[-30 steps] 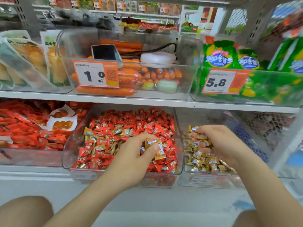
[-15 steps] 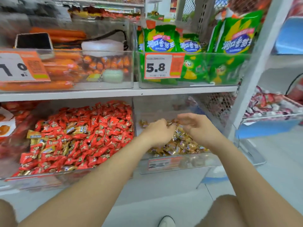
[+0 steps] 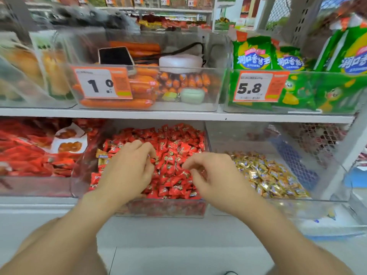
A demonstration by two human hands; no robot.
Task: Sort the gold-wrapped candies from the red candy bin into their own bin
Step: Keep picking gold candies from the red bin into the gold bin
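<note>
A clear red candy bin point(image 3: 164, 208) on the lower shelf holds a heap of red candies point(image 3: 178, 143). A few gold-wrapped candies point(image 3: 101, 156) show at its left edge. To its right, a second clear bin point(image 3: 282, 205) holds a pile of gold candies point(image 3: 268, 175). My left hand point(image 3: 129, 171) is over the left half of the red heap with its fingers loosely curled down onto the candies. My right hand point(image 3: 214, 175) is over the right half, curled the same way. No candy shows in either hand.
The shelf above carries a bin of orange sausages point(image 3: 123, 102) with a phone point(image 3: 116, 55) on top, and a bin of green snack bags point(image 3: 297, 92). Red packets point(image 3: 29, 151) fill the bin to the left. A wire mesh panel point(image 3: 317, 143) closes the right side.
Both hands have moved left from the gold candy bin back over the red candy bin. One second ago my left hand held a gold candy over the red bin.
</note>
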